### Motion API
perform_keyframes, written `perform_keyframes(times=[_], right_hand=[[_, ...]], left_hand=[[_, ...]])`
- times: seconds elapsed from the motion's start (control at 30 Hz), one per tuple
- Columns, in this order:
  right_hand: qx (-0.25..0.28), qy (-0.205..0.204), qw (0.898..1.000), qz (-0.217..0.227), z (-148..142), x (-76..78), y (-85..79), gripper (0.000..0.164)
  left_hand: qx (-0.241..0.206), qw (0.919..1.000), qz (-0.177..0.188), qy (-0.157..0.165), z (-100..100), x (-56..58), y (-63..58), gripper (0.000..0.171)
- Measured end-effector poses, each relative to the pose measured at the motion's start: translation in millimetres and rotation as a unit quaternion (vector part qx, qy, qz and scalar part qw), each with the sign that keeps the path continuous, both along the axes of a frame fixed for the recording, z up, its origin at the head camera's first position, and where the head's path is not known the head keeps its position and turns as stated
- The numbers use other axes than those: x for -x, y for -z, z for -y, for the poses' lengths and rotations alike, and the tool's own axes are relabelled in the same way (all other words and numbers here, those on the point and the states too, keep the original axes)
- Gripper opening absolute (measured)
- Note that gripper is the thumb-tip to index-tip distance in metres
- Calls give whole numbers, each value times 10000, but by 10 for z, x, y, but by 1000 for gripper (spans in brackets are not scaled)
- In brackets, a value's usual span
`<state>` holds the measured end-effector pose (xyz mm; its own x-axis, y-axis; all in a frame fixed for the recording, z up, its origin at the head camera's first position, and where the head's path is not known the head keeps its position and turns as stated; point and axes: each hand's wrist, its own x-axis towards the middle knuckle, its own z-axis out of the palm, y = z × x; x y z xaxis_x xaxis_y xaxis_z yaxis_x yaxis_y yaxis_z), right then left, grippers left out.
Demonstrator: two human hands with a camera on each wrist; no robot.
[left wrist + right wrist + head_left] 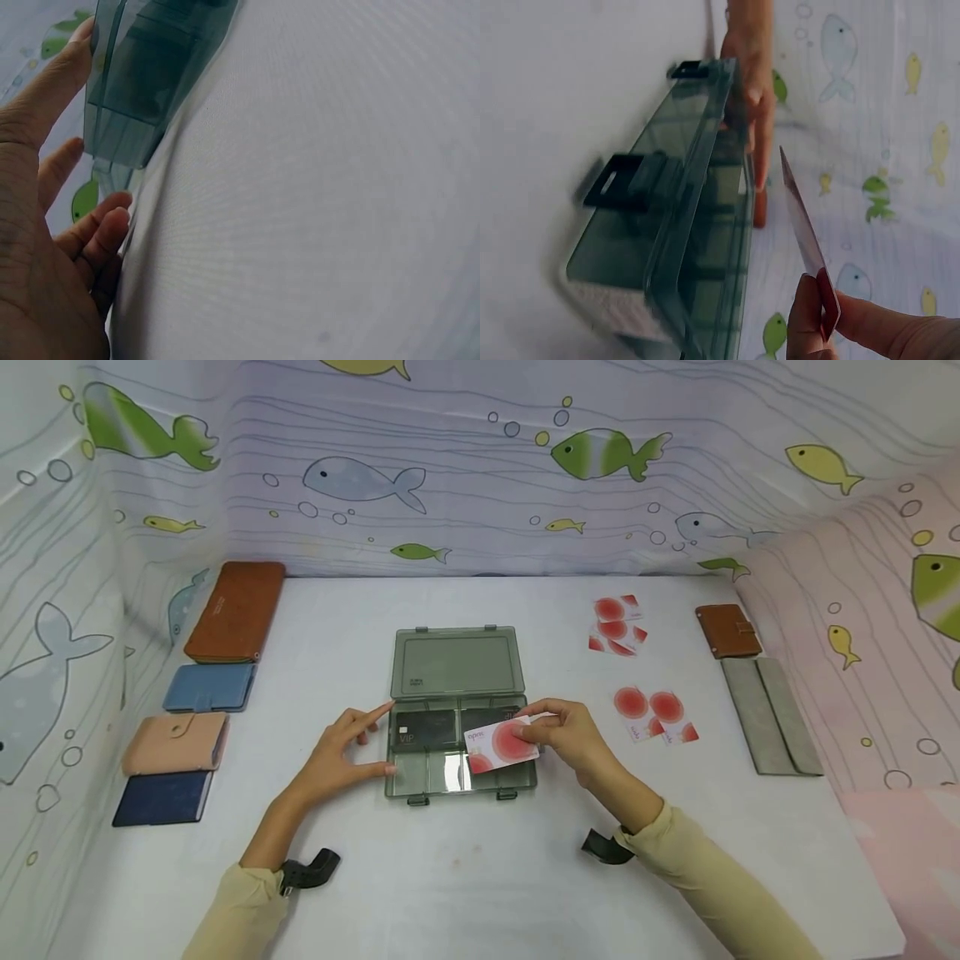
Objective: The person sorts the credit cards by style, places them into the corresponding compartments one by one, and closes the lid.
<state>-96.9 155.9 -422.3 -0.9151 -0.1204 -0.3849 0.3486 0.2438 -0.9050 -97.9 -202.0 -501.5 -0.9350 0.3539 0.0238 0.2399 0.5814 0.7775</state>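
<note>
So the see-through green box (408,774) sits on the white-covered bench (465,877), lid (459,664) flipped back on its far side. The left hand (333,760) is at the box's left side, thumb and index finger spread wide and both touching it, one near each end of that edge, with the other fingers a bit bent. The right hand (570,735) is pinching a red-and-white card (486,745) between thumb and fingers, held tilted above the box's right half. Two black cards are already in the box's back row: one marked VIP (431,739) on the left and another (480,717) on the right, partly blocked by the held card, so it's honestly hard to say if more lie under it. Off to the right of the box are a far bunch of red-and-white cards (612,630) and a nearer pair (632,703), then a small brown wallet (729,631) and a grey case (768,717) further out. Well left of the box, four more wallets (208,686) run in a line.
</note>
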Motion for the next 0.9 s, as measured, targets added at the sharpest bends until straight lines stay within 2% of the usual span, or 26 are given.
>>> perform_keyframes(times=[0.17, 0.4, 0.6, 0.9], right_hand=[[156, -126, 9998, 28, 190, -37, 2, 25], [138, -99, 9998, 98, 458, -66, 58, 22], [-52, -49, 10000, -16, 657, -100, 87, 17], [-380, -302, 9988, -108, 857, -147, 145, 17]], left_hand=[[-9, 10000, 26, 12, -4, 2, 8, 93], [44, 9999, 88, -27, 8, 2, 10, 93], [57, 10000, 20, -26, 13, 10, 17, 93], [15, 10000, 19, -25, 4, 3, 2, 92]])
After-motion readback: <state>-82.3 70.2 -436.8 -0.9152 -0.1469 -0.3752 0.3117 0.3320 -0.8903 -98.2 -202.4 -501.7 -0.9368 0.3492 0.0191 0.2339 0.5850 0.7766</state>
